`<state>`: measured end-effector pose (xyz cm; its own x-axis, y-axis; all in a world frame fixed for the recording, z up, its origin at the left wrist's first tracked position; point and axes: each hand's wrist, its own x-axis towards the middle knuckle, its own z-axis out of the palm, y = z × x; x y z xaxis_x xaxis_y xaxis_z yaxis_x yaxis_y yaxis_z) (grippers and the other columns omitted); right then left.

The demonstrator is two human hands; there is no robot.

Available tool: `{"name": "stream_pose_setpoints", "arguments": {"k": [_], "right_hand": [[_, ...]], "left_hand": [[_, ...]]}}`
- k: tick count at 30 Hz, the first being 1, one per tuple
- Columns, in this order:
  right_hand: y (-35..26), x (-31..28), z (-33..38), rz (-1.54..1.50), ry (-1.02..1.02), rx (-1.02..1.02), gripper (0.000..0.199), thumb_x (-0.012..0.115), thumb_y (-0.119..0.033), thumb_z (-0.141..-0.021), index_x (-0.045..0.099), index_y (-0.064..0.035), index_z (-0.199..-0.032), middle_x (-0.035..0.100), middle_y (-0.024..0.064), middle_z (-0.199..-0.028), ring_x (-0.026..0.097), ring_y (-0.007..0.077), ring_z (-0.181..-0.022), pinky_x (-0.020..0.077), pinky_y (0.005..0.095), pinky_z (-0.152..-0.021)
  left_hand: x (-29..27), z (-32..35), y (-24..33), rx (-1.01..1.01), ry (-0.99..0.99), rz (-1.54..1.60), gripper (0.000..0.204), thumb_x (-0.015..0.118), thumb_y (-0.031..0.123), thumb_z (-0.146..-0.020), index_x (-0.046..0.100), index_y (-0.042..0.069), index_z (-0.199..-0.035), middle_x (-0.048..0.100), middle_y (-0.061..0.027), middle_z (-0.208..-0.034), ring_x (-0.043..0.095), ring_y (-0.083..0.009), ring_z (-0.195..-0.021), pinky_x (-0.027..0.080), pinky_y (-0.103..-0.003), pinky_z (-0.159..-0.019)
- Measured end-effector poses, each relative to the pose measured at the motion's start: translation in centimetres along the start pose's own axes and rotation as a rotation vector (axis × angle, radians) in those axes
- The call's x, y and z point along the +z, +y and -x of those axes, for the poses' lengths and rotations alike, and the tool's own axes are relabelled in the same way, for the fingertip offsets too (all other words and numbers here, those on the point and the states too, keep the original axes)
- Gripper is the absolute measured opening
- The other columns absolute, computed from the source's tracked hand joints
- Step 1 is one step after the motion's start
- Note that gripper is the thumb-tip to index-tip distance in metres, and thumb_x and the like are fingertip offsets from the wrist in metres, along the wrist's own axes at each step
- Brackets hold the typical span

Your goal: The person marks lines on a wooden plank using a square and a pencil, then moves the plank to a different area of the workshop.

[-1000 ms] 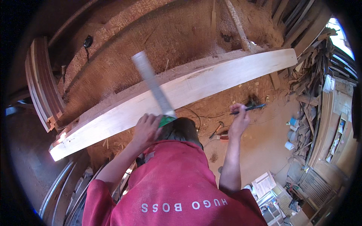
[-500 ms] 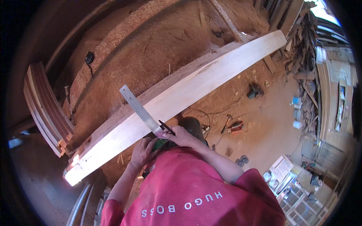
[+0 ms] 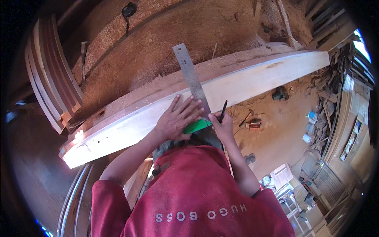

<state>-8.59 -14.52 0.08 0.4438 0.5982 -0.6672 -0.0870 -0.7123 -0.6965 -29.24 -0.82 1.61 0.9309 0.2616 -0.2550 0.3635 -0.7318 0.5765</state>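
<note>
A long pale wooden board (image 3: 130, 125) runs across in front of me, its narrow left end brightly lit. Across it lies a try square, with a metal ruled blade (image 3: 189, 71) pointing away from me and a green handle (image 3: 198, 126) along the board's near edge. My left hand (image 3: 177, 117) rests flat with fingers spread, fingertips by the blade and thumb near the handle. In my right hand (image 3: 224, 126) is a dark pencil (image 3: 223, 110), tip end hard to make out, held beside the square's near right corner.
Behind the board lies a big sawdust-covered timber (image 3: 158, 51) with a black tape measure (image 3: 128, 8) on it. Curved wooden strips (image 3: 51, 71) are stacked at left. On the floor at right are a hammer (image 3: 246, 117), a red-orange tool (image 3: 254, 124), and buckets (image 3: 312, 115).
My left hand has gone from gripping the square's handle to lying spread over the board and blade. The right hand with the pencil has shifted right of the square. The view has turned.
</note>
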Motion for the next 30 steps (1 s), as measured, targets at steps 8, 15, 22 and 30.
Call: {"name": "stream_pose_setpoints", "arguments": {"k": [8,15,22,30], "right_hand": [[-1.4,-4.9,-1.0,-0.079,0.302,-0.105,0.033,0.063,-0.028,-0.101,0.062,-0.0022,-0.081,0.062,0.0049,-0.079,0.059,0.0145,-0.069,0.0491,0.0302,-0.064],[-4.5,-4.3,-4.7,-0.333,0.249,-0.500,0.046,0.040,-0.036,-0.110,0.058,0.0029,-0.092,0.058,0.0134,-0.099,0.063,0.0214,-0.075,0.0554,0.0333,-0.071],[-6.2,-1.4,-6.2,-0.092,0.084,-0.634,0.011,0.063,-0.006,-0.098,0.065,0.0043,-0.098,0.062,0.0150,-0.107,0.072,0.0215,-0.087,0.0597,0.0317,-0.077],[-5.2,-1.4,-7.4,-0.021,0.127,-0.674,0.013,0.070,0.004,-0.088,0.065,0.0019,-0.100,0.067,0.0166,-0.107,0.072,0.0236,-0.093,0.0613,0.0330,-0.080]], "left_hand": [[0.9,-0.9,-0.7,0.001,-0.079,0.038,0.120,0.077,0.068,-0.065,0.022,0.025,-0.163,0.016,-0.0044,-0.170,0.012,-0.0289,-0.157,0.005,-0.065,-0.124],[1.0,-3.2,-0.3,0.019,-0.067,-0.004,0.116,0.071,0.075,-0.066,0.024,0.030,-0.162,0.019,-0.0006,-0.170,0.017,-0.0266,-0.157,0.005,-0.068,-0.123],[0.9,-4.0,-0.4,0.026,-0.070,0.027,0.122,0.073,0.073,-0.062,0.021,0.028,-0.163,0.016,-0.0003,-0.171,0.013,-0.0245,-0.158,0.008,-0.067,-0.124],[1.2,-4.1,-0.2,0.011,-0.081,0.001,0.123,0.070,0.079,-0.060,0.020,0.033,-0.163,0.015,0.0026,-0.171,0.013,-0.0231,-0.158,0.005,-0.067,-0.123]]}}
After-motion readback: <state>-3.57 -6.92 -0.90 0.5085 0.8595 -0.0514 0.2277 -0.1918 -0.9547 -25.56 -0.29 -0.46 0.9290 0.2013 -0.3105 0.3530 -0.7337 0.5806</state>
